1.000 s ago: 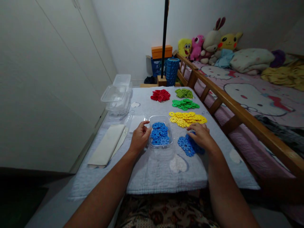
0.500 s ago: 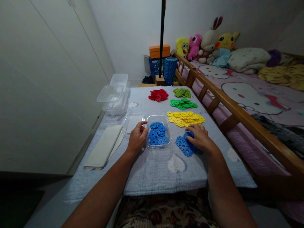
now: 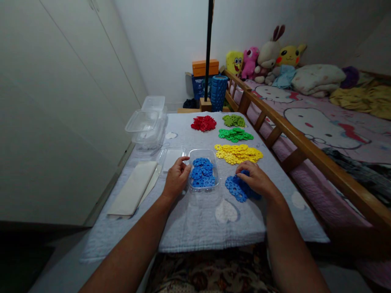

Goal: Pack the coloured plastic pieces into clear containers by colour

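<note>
Blue flower discs (image 3: 202,173) lie in the clear tub (image 3: 203,189) and in a loose pile (image 3: 236,189) to its right, left hand (image 3: 176,177) curled at tub wall, right hand (image 3: 255,178) over pile, can't tell if either grips; likely picking-up step, next move calls for a clean pinch

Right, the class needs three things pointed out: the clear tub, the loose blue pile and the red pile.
Clear tub (image 3: 202,154), head view: bare far wall.
Loose blue pile (image 3: 236,189), head view: its uncovered left part.
Red pile (image 3: 203,123), head view: its middle.
</note>
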Demonstrator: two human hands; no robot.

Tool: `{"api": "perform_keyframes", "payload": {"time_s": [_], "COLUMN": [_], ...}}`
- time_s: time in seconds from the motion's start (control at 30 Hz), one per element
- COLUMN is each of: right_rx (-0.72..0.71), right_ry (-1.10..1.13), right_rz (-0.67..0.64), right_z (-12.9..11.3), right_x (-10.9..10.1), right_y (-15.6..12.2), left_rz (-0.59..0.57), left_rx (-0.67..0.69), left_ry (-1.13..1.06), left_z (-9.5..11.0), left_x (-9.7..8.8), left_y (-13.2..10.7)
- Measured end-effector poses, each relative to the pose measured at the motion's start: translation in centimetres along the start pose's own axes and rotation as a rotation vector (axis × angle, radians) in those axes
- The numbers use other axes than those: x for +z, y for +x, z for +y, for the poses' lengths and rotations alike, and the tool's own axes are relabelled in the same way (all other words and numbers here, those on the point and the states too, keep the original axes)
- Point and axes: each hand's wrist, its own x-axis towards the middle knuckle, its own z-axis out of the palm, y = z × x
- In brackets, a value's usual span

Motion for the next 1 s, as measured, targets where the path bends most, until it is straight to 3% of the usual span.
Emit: {"api": "perform_keyframes", "payload": {"time_s": [0.17, 0.27, 0.57, 0.67, 0.8, 0.9, 1.0], "right_rx": [-0.023, -0.023, -0.118, -0.119, -0.107, -0.081, -0.026], "right_ry": [0.275, 0.397, 0.264, 0.201, 0.128, 0.037, -0.122], "right_rz": [0.027, 0.029, 0.096, 0.184, 0.223, 0.172, 0.037], "right_z": [-2.8, -4.9, -8.9, -8.4, -5.9, -3.6, -1.9], "right_x": [-0.7, 0.1, 5.0, 5.1, 3.5, 1.9, 0.8], "right_y": [1.4, 2.7, 6.0, 6.1, 5.5, 4.2, 2.4], "left_rz": [0.002, -0.001, -0.009, -0.008, -0.010, -0.006, -0.007], "left_rx": [0.005, 0.003, -0.001, -0.001, 0.007, 0.014, 0.013], "left_ry": [-0.003, 0.002, -0.005, -0.004, 0.006, 0.000, -0.012], "left_z": [-0.2, -0.2, 0.0, 0.1, 0.1, 0.0, -0.1], "left_x": [0.0, 0.0, -0.1, -0.1, -0.1, -0.1, 0.0], "left_y": [0.0, 0.0, 0.0, 0.0, 0.0, 0.0, 0.0]}}
